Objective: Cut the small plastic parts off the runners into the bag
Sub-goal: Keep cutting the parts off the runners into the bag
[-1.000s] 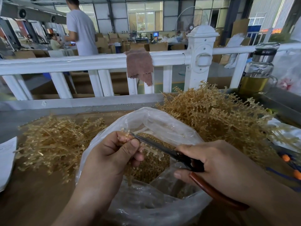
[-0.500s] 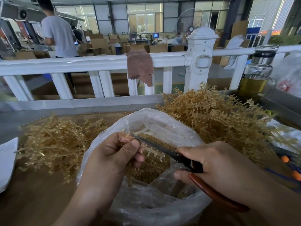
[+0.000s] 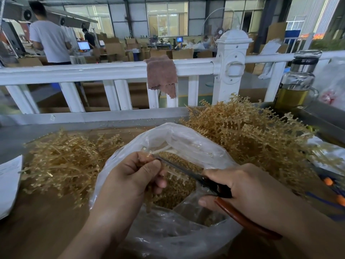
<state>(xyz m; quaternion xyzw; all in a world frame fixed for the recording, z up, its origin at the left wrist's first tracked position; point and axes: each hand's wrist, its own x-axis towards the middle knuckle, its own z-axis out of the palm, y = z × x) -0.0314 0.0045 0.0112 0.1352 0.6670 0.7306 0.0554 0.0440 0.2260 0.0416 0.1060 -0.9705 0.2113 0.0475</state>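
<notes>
1. My left hand is curled round a thin tan runner. My thumb and fingers pinch it over the open mouth of the bag.
2. My right hand grips the scissors. My fingers wrap round the black part, and the brown handle pokes out toward me.
3. The dark blades lie along the runner, and the tip is right at my left thumb. I cannot tell if the blades are apart or together.
4. The bag is clear plastic and sits on the counter between my arms. A heap of small parts lies down inside it.
5. A flat pile of runners lies on the counter to the left of the bag.
6. A bigger pile of runners sits to the right of the bag and a bit behind it. It is taller, with lots of little bits sticking out.
7. A white paper lies at the left edge of the counter.
8. A white rail runs behind the counter, and a brown cloth hangs over it.
9. A glass bottle with yellow liquid and a dark lid stands at the back right.
10. Far off on the left, a person in a white shirt stands facing away.
</notes>
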